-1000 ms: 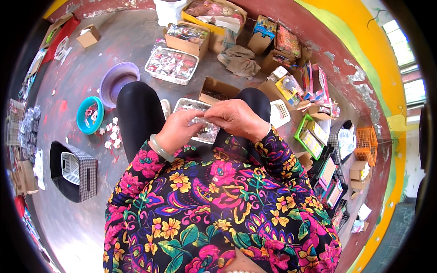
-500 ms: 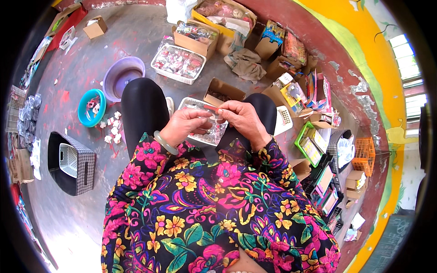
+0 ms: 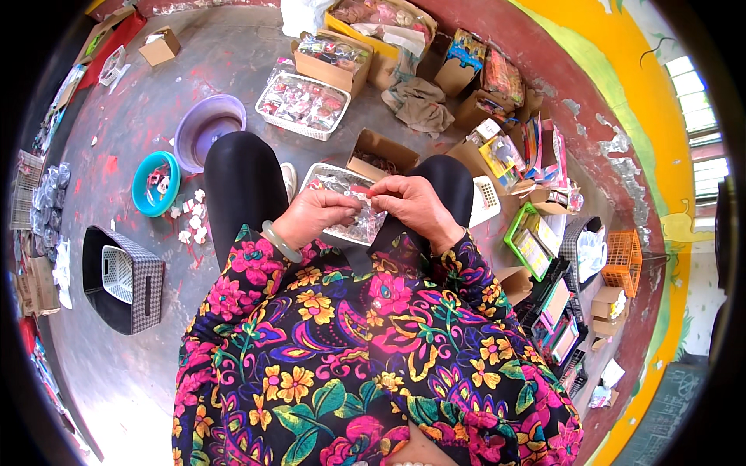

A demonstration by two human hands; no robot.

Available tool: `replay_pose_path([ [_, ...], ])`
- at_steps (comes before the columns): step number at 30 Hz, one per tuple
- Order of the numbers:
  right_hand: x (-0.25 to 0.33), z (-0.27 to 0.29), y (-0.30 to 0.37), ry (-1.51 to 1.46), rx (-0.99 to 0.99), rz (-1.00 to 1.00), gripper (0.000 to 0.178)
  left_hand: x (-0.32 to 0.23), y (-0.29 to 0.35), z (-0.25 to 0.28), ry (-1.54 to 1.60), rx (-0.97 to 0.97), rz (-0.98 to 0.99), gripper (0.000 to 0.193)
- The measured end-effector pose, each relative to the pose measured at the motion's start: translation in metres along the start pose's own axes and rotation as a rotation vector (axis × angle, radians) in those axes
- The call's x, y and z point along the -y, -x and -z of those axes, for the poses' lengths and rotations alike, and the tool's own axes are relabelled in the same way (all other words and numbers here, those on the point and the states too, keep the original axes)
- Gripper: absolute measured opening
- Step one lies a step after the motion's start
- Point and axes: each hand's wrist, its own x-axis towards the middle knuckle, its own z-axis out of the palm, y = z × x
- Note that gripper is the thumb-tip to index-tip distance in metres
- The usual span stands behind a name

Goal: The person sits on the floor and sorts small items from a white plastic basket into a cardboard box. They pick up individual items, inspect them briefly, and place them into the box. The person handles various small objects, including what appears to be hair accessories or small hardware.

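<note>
Above my lap, my left hand and my right hand meet fingertip to fingertip, both closed in a pinch. A small flat red piece sticks out from the fingertips of my right hand. Something pale or clear shows between the two hands, too small to name, and my left fingertips are pressed on it. Just beyond and below the hands stands a white plastic basket between my knees, holding clear-wrapped small items. A cardboard box with dark brown contents sits right behind the basket.
A second white basket of packaged items stands farther off. To the left are a purple basin, a teal basin, white scraps and a checked bin. Boxes and a green tray crowd the right.
My fingertips have drawn closer together. The red piece, earlier stretched out long between the hands, now shows shorter near my right fingers.
</note>
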Motion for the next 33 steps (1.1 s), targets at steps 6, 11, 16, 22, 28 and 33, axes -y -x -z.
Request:
replay_pose_path([
  [6,-0.001,-0.004,-0.001,0.268,-0.031,0.092,0.019,0.001,-0.001,0.0,-0.001,0.051,0.0,0.023],
  [11,0.008,-0.009,-0.003,0.426,-0.002,0.102,0.021,0.005,-0.002,0.001,-0.043,0.065,-0.021,0.021],
  [16,0.017,-0.009,-0.003,0.443,0.003,0.08,0.02,0.002,-0.001,-0.001,0.051,0.026,0.012,0.022],
  [22,0.007,-0.004,-0.003,0.326,-0.065,0.132,0.013,0.004,-0.002,0.002,0.059,0.035,-0.022,0.023],
  [28,0.006,-0.002,-0.002,0.215,-0.112,0.081,0.01,-0.005,0.001,-0.003,0.036,0.028,0.038,0.025],
  [33,0.013,-0.009,0.001,0.302,-0.119,0.199,0.008,-0.01,0.001,-0.004,0.044,-0.011,0.078,0.025],
])
